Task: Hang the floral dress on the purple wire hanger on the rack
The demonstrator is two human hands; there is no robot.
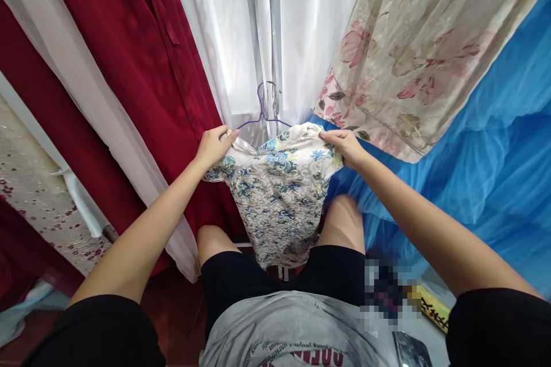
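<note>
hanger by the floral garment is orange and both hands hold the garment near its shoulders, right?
Not orange: the head view shows the hanger is purple. The left hand and right hand do hold the floral garment near its shoulders.

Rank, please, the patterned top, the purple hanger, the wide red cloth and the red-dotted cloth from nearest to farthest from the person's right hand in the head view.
From the right hand:
1. Patterned top: in its grasp.
2. Purple hanger: to the left, at the neckline.
3. Wide red cloth: farther left.
4. Red-dotted cloth: at the far left edge.
</note>
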